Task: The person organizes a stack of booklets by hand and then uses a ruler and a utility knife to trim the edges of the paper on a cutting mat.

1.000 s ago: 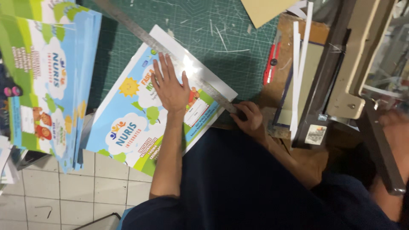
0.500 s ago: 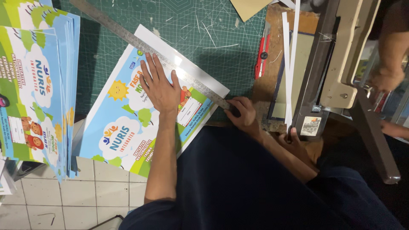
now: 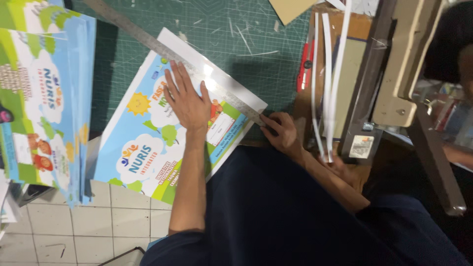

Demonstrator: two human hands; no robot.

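Head view, looking down at a person's lap and work area.

A dark green cutting mat w/ grid lines [image 3: 217, 44] covers the desk. On it lies a glossy printed sheet, sky blue w/ green hills, white clouds, a yellow sun and a white border [image 3: 148, 143]. It sits at a slant, its lower part hanging past the desk edge over a white tiled floor [image 3: 98, 221].

A long grey metal ruler [image 3: 148, 42] runs diagonally from upper left down to the sheet's right corner, lying just inside the white border, apparently marking a trim line.

Left hand [image 3: 189, 101]: flat, fingers spread wide, palm down on the sheet, fingertips touching the ruler's lower edge. It grips nothing; it seems to press, so sheet and ruler don't shift.

Right hand [image 3: 281, 130]: at the ruler's near end by the sheet's corner, fingers curled narrow. Whether it holds a blade, can't tell; anything in it is hidden.

Left of the mat, a stack of similar printed sheets [image 3: 44, 98], well apart from the hands. Right of the mat, a red utility knife [image 3: 305, 64] lies untouched, beside long thin white paper strips [image 3: 325, 83], probably offcuts. Small paper slivers dot the mat.

Far right: a wooden frame structure [image 3: 409, 64], partly cut off.
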